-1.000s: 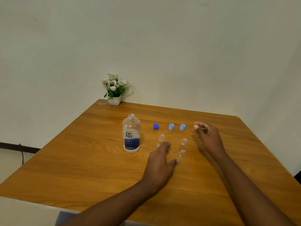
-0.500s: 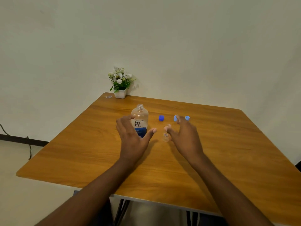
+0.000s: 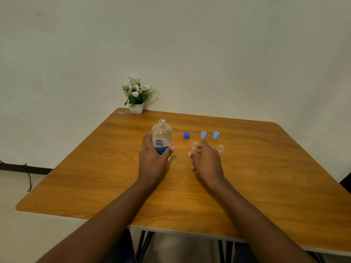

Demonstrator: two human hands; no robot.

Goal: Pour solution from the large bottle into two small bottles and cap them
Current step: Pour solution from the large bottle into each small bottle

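The large clear bottle (image 3: 162, 136), uncapped and with a white and blue label, stands left of the table's centre. My left hand (image 3: 152, 162) wraps round its lower half, thumb on the right side and fingers on the left. My right hand (image 3: 208, 162) curls round the left small clear bottle (image 3: 194, 145), of which only the neck shows above the fingers. The other small bottle (image 3: 220, 148) stands free just right of that hand. Behind them lie a dark blue cap (image 3: 186, 135) and two light blue caps (image 3: 203, 135) (image 3: 216, 135) in a row.
The wooden table (image 3: 266, 177) sits in a corner between pale walls. A white pot of flowers (image 3: 136, 108) stands at its far left corner, with a small scrap (image 3: 123, 112) beside it.
My left hand has closed round the large bottle, which it was only reaching for. My right hand has shifted slightly right, onto the left small bottle. The camera has tilted slightly.
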